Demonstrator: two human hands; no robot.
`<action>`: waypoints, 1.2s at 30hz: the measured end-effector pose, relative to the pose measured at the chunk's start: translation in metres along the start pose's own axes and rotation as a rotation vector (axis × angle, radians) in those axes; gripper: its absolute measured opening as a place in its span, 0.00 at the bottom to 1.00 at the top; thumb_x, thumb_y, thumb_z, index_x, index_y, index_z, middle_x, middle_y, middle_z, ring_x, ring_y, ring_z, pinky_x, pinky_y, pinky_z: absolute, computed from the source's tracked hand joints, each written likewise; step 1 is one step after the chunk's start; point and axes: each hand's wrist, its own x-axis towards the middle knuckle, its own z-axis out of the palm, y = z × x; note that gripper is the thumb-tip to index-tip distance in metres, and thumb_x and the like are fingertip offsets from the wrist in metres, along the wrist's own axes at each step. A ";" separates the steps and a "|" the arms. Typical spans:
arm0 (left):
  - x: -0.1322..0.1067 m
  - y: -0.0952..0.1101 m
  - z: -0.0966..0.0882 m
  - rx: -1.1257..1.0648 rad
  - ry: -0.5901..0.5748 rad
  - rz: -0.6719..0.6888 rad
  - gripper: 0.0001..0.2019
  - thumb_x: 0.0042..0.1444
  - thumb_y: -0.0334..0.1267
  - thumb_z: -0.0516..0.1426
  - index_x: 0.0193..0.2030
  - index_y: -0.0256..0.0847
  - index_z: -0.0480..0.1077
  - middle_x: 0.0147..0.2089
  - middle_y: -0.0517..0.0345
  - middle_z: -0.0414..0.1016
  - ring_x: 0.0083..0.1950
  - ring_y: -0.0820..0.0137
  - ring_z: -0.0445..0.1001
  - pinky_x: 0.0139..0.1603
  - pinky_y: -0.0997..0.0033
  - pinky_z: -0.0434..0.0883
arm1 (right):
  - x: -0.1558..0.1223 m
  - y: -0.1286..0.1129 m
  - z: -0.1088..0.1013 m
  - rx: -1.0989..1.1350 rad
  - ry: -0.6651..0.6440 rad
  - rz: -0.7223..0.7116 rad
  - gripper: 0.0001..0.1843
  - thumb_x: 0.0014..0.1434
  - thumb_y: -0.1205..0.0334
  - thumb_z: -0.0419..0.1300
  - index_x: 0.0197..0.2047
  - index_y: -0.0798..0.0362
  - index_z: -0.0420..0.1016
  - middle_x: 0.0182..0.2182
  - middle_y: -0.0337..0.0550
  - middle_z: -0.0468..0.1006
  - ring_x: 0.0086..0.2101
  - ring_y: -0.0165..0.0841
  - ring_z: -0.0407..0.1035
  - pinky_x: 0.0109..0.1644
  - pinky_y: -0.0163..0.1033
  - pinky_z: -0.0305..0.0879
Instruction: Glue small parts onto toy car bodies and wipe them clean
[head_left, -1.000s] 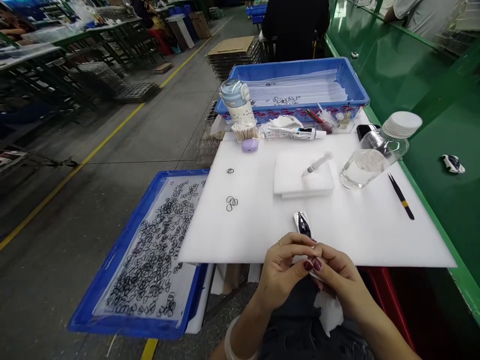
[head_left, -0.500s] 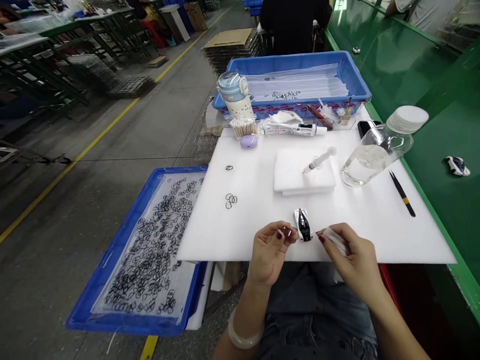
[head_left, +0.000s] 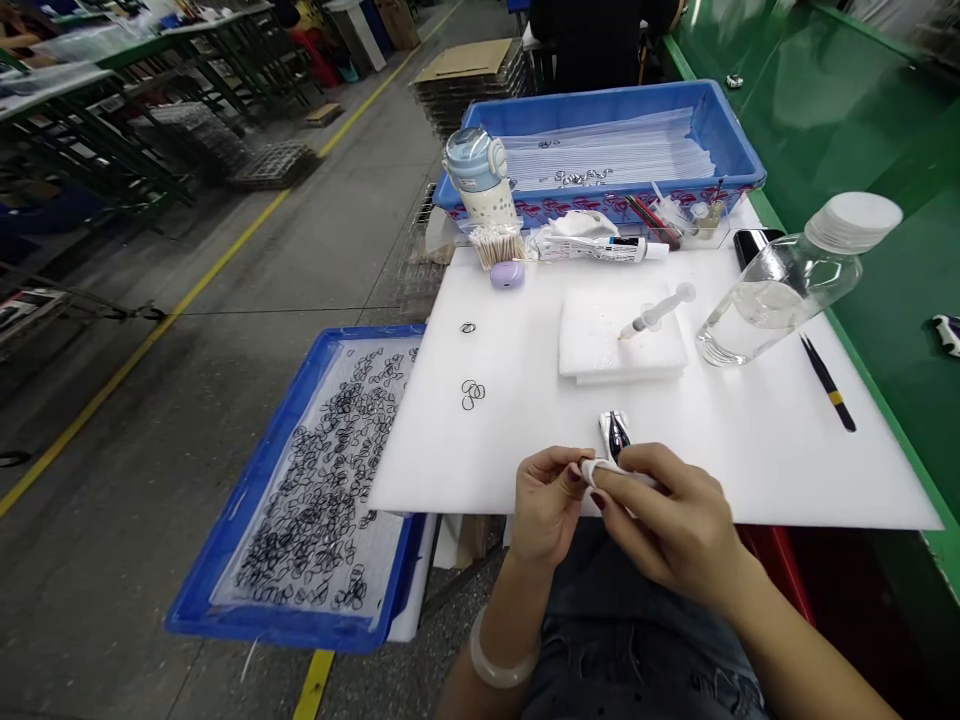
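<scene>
My left hand is closed in a pinch, with a small dark glossy piece between thumb and fingers that is now mostly covered. My right hand grips a folded white cloth and presses it against that piece at the left fingertips. Just behind the hands a white toy car with a dark top lies on the white board, partly hidden by the right fingers. Beyond it a syringe rests on a white foam block.
A clear bottle and black tweezers are at the right. Thin black rings lie left on the board. Cotton swabs, a tube and a blue bin stand behind. A blue tray of rings sits lower left.
My right hand has moved left and brought the cloth onto the piece in my left hand. The hands now partly cover the toy car. The camera view has shifted slightly.
</scene>
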 end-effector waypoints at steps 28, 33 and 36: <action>0.010 -0.005 0.001 1.435 -0.188 0.867 0.07 0.59 0.33 0.65 0.44 0.39 0.78 0.37 0.55 0.78 0.38 0.67 0.77 0.39 0.67 0.79 | -0.029 0.044 0.000 0.144 -0.137 0.606 0.07 0.64 0.64 0.60 0.41 0.53 0.80 0.33 0.40 0.81 0.33 0.31 0.76 0.34 0.35 0.68; 0.011 0.000 -0.002 1.363 -0.121 0.718 0.10 0.56 0.30 0.65 0.45 0.39 0.78 0.44 0.52 0.79 0.46 0.65 0.80 0.49 0.62 0.80 | -0.026 0.045 0.000 0.124 -0.182 0.635 0.06 0.64 0.63 0.61 0.40 0.53 0.80 0.33 0.39 0.81 0.33 0.32 0.76 0.35 0.36 0.67; 0.010 0.001 -0.003 1.359 -0.126 0.672 0.11 0.57 0.30 0.65 0.47 0.40 0.78 0.50 0.50 0.79 0.51 0.62 0.79 0.54 0.57 0.79 | -0.025 0.045 0.000 0.114 -0.187 0.630 0.06 0.64 0.63 0.60 0.39 0.53 0.79 0.33 0.40 0.81 0.33 0.32 0.75 0.35 0.36 0.67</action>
